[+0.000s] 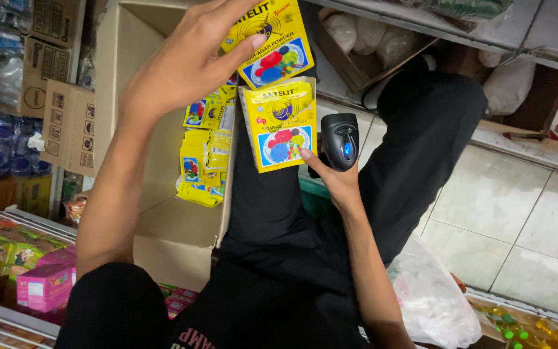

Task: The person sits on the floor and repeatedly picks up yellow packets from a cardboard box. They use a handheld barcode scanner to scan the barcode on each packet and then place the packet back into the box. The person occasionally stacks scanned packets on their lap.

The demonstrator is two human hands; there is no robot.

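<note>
Yellow powder sachet bundle (279,123) is resting against the right hand (332,173), just left of the black handheld barcode scanner (340,141) that this hand is gripping closed. Beyond the scanner, the left hand (185,61) is pinching a second yellow sachet (269,40) between thumb and fingers. Left of the scanner, an open cardboard box (163,220) is holding more yellow sachets (205,158).

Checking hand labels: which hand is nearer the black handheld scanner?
Right. The right hand holds the black handheld scanner in its grip, also touching a yellow sachet. The left hand is up and to the left, holding another yellow sachet over the cardboard box.
</note>
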